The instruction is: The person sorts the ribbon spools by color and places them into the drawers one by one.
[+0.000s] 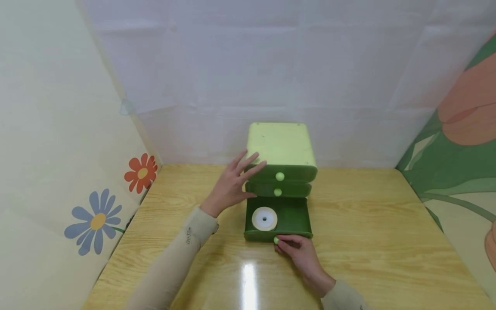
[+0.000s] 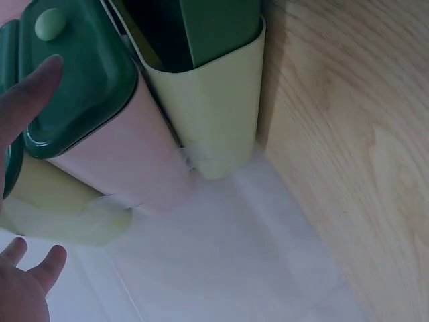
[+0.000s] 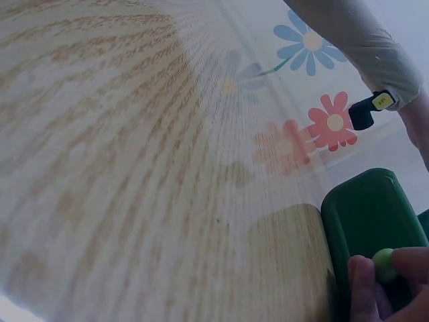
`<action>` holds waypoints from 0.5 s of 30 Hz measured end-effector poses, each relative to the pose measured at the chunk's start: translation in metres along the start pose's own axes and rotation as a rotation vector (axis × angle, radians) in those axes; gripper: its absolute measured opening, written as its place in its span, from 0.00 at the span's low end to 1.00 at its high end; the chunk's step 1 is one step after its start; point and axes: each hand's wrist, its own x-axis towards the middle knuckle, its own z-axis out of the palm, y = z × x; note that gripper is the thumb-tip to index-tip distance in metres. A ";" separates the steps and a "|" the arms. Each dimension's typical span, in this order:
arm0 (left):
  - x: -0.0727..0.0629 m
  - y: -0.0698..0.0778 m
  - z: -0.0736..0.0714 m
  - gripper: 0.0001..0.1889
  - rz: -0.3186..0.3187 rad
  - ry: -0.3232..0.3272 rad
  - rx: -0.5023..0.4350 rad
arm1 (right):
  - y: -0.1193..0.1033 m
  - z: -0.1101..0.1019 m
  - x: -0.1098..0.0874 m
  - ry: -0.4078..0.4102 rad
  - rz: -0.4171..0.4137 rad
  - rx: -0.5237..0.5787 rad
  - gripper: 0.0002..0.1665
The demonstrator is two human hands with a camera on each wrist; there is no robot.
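Observation:
A small desktop drawer cabinet (image 1: 280, 144) with a light green top and dark green drawer fronts stands at the back of the table. Its bottom drawer (image 1: 296, 215) is pulled out, and a round white spool-like disc with a centre hole (image 1: 257, 220) lies flat in its left part. My right hand (image 1: 306, 258) pinches the light green knob (image 3: 383, 264) of that drawer between thumb and fingers. At the cabinet's left front corner is my left hand (image 1: 230, 186), fingers spread over the top edge; whether they touch it is unclear. The left wrist view shows a pink middle section (image 2: 127, 161).
The upper drawer (image 1: 259, 173) and middle drawer (image 1: 263, 189) have light green knobs. A white sheet (image 1: 217, 77) hangs behind the wooden table (image 1: 372, 228). Flower-patterned panels (image 1: 58, 150) stand at both sides.

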 end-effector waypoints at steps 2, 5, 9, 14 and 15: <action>0.002 -0.001 0.002 0.63 -0.008 0.007 0.003 | 0.000 0.000 0.000 -0.001 0.001 -0.001 0.16; 0.005 -0.002 0.003 0.60 -0.012 0.012 -0.005 | 0.000 0.000 0.000 0.002 0.004 -0.005 0.16; 0.007 -0.001 0.003 0.55 -0.016 0.006 -0.032 | -0.001 0.000 0.000 0.004 0.002 -0.006 0.16; 0.007 -0.001 0.004 0.53 -0.033 -0.017 -0.054 | 0.000 0.000 0.001 0.010 0.003 -0.007 0.16; 0.006 -0.001 0.004 0.53 -0.034 -0.019 -0.053 | 0.000 0.001 0.001 0.012 0.003 -0.008 0.16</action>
